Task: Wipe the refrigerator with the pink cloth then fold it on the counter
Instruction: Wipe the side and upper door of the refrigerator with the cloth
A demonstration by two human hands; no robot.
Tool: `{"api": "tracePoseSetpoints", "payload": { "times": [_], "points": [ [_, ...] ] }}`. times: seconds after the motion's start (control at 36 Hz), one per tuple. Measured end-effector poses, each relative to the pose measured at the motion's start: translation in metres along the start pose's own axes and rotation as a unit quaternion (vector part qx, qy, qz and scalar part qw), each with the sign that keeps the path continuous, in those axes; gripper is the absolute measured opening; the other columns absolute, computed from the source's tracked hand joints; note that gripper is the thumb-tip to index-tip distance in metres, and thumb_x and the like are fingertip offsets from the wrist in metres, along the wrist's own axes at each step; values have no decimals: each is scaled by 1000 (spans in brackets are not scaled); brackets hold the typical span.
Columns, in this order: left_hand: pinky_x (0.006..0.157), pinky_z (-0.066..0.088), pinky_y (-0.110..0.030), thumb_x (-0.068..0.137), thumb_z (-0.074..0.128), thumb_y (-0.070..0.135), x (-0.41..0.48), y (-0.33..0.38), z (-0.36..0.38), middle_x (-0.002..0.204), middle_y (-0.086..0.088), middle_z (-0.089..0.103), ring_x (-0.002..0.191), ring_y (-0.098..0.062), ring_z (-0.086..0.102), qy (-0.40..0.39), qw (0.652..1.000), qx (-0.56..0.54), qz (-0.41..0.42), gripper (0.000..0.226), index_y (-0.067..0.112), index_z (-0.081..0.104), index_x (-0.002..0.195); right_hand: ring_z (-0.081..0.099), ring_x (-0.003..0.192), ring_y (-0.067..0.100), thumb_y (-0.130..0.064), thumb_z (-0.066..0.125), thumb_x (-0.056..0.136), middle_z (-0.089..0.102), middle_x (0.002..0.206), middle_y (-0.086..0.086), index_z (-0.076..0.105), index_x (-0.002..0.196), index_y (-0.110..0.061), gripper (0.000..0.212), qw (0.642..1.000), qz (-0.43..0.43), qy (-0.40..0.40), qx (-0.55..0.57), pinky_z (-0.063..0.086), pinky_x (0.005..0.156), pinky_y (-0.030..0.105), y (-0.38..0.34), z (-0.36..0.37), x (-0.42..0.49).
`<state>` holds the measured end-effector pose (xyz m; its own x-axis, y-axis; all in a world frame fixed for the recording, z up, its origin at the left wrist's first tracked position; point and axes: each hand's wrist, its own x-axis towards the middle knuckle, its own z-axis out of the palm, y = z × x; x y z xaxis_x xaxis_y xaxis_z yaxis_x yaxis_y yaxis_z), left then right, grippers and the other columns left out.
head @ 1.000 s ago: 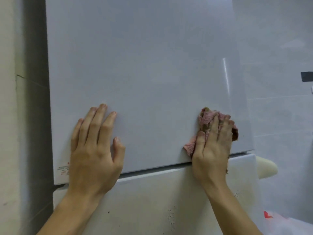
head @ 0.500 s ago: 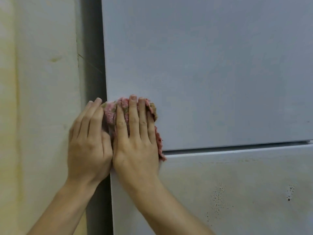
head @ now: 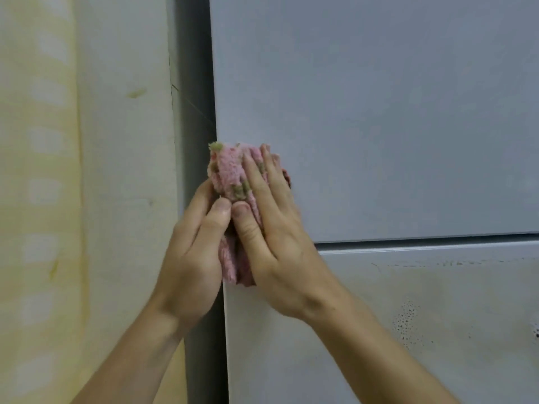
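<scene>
The pink cloth, fluffy with greenish flecks, is bunched up at the left edge of the refrigerator's grey upper door. My left hand grips its lower part from the left, thumb on the cloth and fingers wrapped behind it. My right hand holds it from the right, fingers lying straight up along the cloth against the door and thumb pressing the front. The cloth's lower end hangs between my palms, level with the gap above the white lower door.
A pale yellowish wall stands left of the fridge, with a dark narrow gap between them. The lower door carries dark speckled spots at the right.
The cloth has gone from the door's right edge to its left edge. My left hand left the door face and took hold of the cloth, which is now bunched upright between both hands.
</scene>
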<state>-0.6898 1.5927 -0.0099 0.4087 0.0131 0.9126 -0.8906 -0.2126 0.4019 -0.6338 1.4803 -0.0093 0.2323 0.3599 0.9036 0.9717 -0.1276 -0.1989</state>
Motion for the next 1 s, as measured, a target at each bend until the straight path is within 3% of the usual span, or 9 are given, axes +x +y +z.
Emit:
{"api": "tracePoseSetpoints", "payload": {
  "times": [0.08,0.19,0.25,0.33,0.5,0.61,0.75,0.92,1.0],
  "points": [
    [93,56,-21,109,41,26,-1,6,9,135,2,71,125,-11,67,-11,997,-42,-68,39,22,58,144,-26,155,-1,-45,38,111,-15,174,-14,-6,167,-30,73,998,1,-15,-67,-10,132,38,1,-11,-10],
    [40,45,-26,103,59,30,-14,1,15,74,-5,69,52,-17,61,37,988,-20,-150,16,29,74,104,-26,152,-8,-38,70,97,-18,170,-28,-19,162,-39,110,997,20,-75,-20,-7,132,38,0,-28,-32],
    [46,53,-26,105,53,26,-23,-1,19,79,-5,75,57,-18,70,53,978,-83,-183,21,22,73,109,-15,155,-9,-50,77,89,-8,168,-35,-13,159,-51,114,994,50,-99,17,6,133,41,2,-39,-45],
    [85,63,-46,101,51,32,-36,-4,20,114,-15,78,106,-34,76,22,967,-143,-208,31,20,75,116,16,157,-2,-57,81,83,14,169,-30,19,158,-50,97,995,75,-54,35,30,127,46,9,-50,-63],
    [100,59,-40,100,47,34,-49,-6,31,130,-11,74,124,-25,70,-1,952,-181,-246,44,12,64,135,46,133,-6,-65,78,81,46,140,-29,50,137,-38,68,995,88,22,-44,38,116,26,21,-65,-90],
    [93,62,-36,101,40,28,-51,3,39,124,-13,75,119,-24,72,-68,917,-279,-277,50,4,75,124,50,126,-13,-74,64,81,53,140,-25,49,142,-49,67,988,156,-13,-13,44,102,11,15,-87,-94],
    [109,54,-50,96,43,30,-47,4,42,125,-22,73,120,-34,71,-59,931,-219,-286,51,0,74,124,72,79,31,-65,81,71,67,89,25,68,94,-7,63,971,212,-52,100,60,70,42,16,-109,-91],
    [87,61,-29,84,73,30,-48,3,44,104,-7,81,101,-20,78,-119,966,52,-225,42,8,72,120,55,69,18,-45,85,70,53,76,9,57,83,4,58,954,234,-27,188,48,60,26,15,-117,-88],
    [85,63,-32,92,75,12,-50,0,38,115,-16,76,103,-25,76,-149,949,-33,-276,41,-4,65,128,66,68,9,-38,84,68,66,75,0,68,81,-12,33,934,267,-16,237,54,62,18,16,-128,-86]
  ]
}}
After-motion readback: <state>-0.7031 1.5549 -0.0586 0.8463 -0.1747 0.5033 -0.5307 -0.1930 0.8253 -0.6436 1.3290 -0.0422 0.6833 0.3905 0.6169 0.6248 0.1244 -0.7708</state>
